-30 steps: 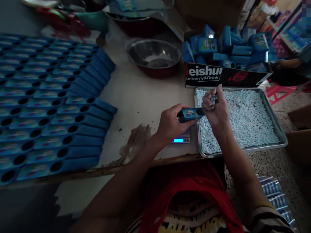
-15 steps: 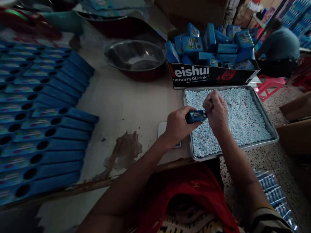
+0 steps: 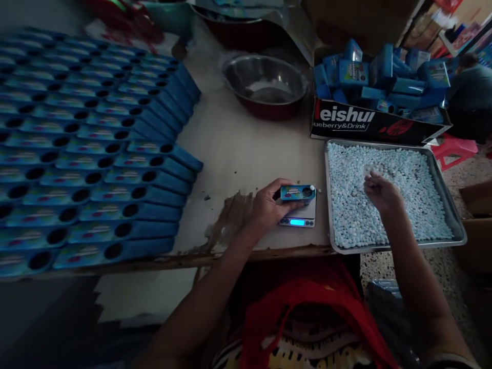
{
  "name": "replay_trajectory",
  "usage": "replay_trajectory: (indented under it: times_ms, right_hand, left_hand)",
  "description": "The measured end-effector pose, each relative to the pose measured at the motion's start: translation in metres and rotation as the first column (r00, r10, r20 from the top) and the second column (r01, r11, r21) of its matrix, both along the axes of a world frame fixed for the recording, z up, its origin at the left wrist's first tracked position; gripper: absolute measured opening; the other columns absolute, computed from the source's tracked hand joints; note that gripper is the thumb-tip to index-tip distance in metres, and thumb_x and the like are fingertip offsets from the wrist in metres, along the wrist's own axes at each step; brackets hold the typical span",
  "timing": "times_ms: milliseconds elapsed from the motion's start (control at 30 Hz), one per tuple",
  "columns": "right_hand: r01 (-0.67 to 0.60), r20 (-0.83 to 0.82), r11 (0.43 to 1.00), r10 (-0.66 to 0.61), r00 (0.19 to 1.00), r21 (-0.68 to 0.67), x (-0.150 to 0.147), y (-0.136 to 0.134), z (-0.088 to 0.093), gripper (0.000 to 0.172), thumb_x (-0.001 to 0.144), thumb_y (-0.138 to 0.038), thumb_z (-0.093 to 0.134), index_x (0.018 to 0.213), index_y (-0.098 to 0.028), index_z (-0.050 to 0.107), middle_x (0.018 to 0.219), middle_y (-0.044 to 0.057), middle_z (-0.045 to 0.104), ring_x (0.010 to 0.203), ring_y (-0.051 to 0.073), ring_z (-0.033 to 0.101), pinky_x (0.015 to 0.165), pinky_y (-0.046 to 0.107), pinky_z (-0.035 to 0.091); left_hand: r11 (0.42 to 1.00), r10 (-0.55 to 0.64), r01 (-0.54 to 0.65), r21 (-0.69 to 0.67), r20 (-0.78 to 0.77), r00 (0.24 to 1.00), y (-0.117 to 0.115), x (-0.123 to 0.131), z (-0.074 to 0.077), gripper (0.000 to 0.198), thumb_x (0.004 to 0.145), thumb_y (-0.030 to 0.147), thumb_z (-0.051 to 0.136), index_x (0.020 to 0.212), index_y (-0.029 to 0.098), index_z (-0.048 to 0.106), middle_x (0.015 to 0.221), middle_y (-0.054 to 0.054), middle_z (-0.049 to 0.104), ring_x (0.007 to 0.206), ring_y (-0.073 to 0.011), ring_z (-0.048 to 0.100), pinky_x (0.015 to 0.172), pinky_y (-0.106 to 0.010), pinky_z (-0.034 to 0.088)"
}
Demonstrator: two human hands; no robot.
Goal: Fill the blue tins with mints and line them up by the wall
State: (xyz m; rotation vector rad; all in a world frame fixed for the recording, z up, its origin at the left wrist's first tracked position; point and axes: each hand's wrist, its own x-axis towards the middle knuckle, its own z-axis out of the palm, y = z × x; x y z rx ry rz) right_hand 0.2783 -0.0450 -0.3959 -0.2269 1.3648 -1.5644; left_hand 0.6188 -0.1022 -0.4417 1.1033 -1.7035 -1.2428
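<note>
My left hand [image 3: 268, 206] is closed around a small blue candy box [image 3: 294, 193], its round dark hole facing up and a white candy at the hole's edge. The box is over a small digital scale [image 3: 309, 214] with a lit blue display; whether it rests on the plate I cannot tell. My right hand [image 3: 382, 192] hovers over the metal tray [image 3: 328, 197] of pale blue and white candies [image 3: 400, 164]. Its fingers are bent together, and whatever lies between them cannot be made out.
Rows of blue boxes [image 3: 92, 179] with round holes fill the table's left side. A metal bowl [image 3: 265, 84] stands at the back. Behind the tray, a black carton [image 3: 346, 119] holds more blue boxes. A person [image 3: 472, 87] sits at far right near a red stool [image 3: 455, 150].
My left hand has brought the blue box from the tray's edge leftward to above the scale. My right hand has parted from the box and moved over the candies. The view has turned left.
</note>
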Motion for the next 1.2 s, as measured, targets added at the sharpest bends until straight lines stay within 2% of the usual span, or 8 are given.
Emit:
replay_trajectory:
  times_ms: [133,233,300,433,533,733,933,1200]
  right_hand:
    - [-0.171,-0.106,0.985,0.174,0.979,0.032,0.007,0.011,0.014,0.026,0.08,-0.019,0.094,0.098,-0.015,0.075,0.079,0.001,0.072,0.053,0.003,0.049,0.042,0.009,0.037]
    - [-0.28,-0.089,0.957,0.286,0.954,0.072,0.009,0.012,0.024,0.031,0.085,-0.034,0.096,0.094,-0.017,0.072,0.066,-0.004,0.062,0.046,0.003,0.041,0.038,0.011,0.031]
    - [-0.316,-0.037,0.944,0.321,0.946,0.096,0.012,0.01,0.028,0.03,0.089,-0.034,0.094,0.089,-0.019,0.068,0.062,-0.007,0.056,0.044,0.003,0.038,0.038,0.012,0.03]
    - [-0.353,0.034,0.93,0.351,0.936,0.101,0.026,0.003,0.035,0.018,0.09,-0.024,0.088,0.092,-0.018,0.072,0.071,-0.003,0.066,0.054,0.004,0.053,0.046,0.012,0.041]
    - [-0.409,0.022,0.909,0.409,0.912,0.079,0.04,0.0,0.038,0.019,0.082,-0.016,0.09,0.094,-0.017,0.075,0.077,-0.002,0.069,0.059,0.004,0.057,0.05,0.012,0.044]
    - [-0.467,-0.092,0.881,0.472,0.877,0.076,0.064,0.002,0.04,0.017,0.084,-0.022,0.09,0.096,-0.018,0.078,0.076,-0.001,0.07,0.058,0.006,0.055,0.05,0.015,0.045]
    - [-0.466,-0.117,0.881,0.472,0.874,0.077,0.073,0.003,0.038,0.028,0.075,-0.029,0.099,0.088,-0.018,0.076,0.08,0.0,0.072,0.061,0.005,0.057,0.051,0.014,0.046]
    - [-0.519,-0.184,0.849,0.528,0.829,0.096,0.085,-0.007,0.04,0.038,0.068,-0.036,0.104,0.091,-0.018,0.081,0.076,0.0,0.067,0.06,0.005,0.05,0.051,0.017,0.039]
  left_hand:
    - [0.996,-0.084,0.084,-0.009,0.017,0.996,-0.002,0.006,0.004,0.052,0.081,0.041,0.099,0.124,0.024,0.076,0.12,-0.007,0.084,0.11,-0.0254,0.082,0.098,-0.035,0.068]
    - [0.992,-0.129,0.129,-0.01,-0.03,0.991,-0.005,0.021,0.01,0.071,0.079,0.05,0.099,0.14,0.026,0.072,0.142,-0.01,0.078,0.135,-0.0298,0.074,0.122,-0.046,0.059]
    - [0.997,-0.075,0.073,-0.024,-0.076,0.994,-0.007,0.034,0.014,0.071,0.081,0.057,0.096,0.14,0.025,0.072,0.142,-0.011,0.078,0.138,-0.0318,0.073,0.126,-0.052,0.055]
    - [0.982,0.163,-0.172,-0.076,-0.108,0.981,-0.009,0.059,0.022,0.055,0.085,0.053,0.094,0.125,0.018,0.078,0.124,-0.011,0.083,0.121,-0.0298,0.078,0.117,-0.052,0.06]
    - [0.964,0.236,-0.247,-0.098,-0.109,0.966,-0.007,0.07,0.028,0.048,0.084,0.043,0.095,0.119,0.015,0.079,0.117,-0.01,0.084,0.113,-0.0262,0.079,0.112,-0.047,0.062]
    - [0.968,0.219,-0.228,-0.107,-0.091,0.971,-0.001,0.075,0.036,0.043,0.084,0.04,0.094,0.117,0.016,0.081,0.114,-0.009,0.085,0.109,-0.0231,0.08,0.107,-0.041,0.063]
    - [0.968,0.188,-0.208,-0.141,-0.139,0.972,0.003,0.075,0.038,0.034,0.083,0.028,0.092,0.113,0.017,0.082,0.11,-0.007,0.085,0.107,-0.023,0.081,0.107,-0.041,0.064]
    - [0.982,0.111,-0.126,-0.139,-0.11,0.988,0.003,0.075,0.034,0.03,0.087,0.034,0.091,0.115,0.03,0.08,0.116,-0.002,0.083,0.113,-0.0259,0.08,0.11,-0.042,0.065]
